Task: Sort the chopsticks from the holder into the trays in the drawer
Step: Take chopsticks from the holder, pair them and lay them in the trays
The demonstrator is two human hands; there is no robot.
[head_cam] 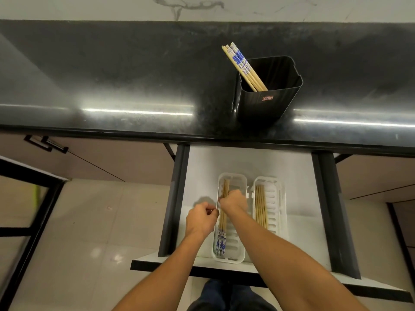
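Observation:
A black holder (268,104) stands on the dark counter with several blue-patterned chopsticks (241,63) leaning to its left. In the open drawer (301,198) lie two white trays. The left tray (235,248) holds blue-patterned chopsticks (221,232); the right tray (275,198) holds plain wooden chopsticks (260,205). My right hand (233,202) is over the left tray, fingers curled on the chopsticks there. My left hand (201,218) sits curled at the tray's left rim; whether it holds anything cannot be made out.
The dark counter (112,81) runs across the view with a marbled wall behind. A cabinet handle (46,143) is at the left below the counter edge. Pale floor tiles lie beneath the drawer.

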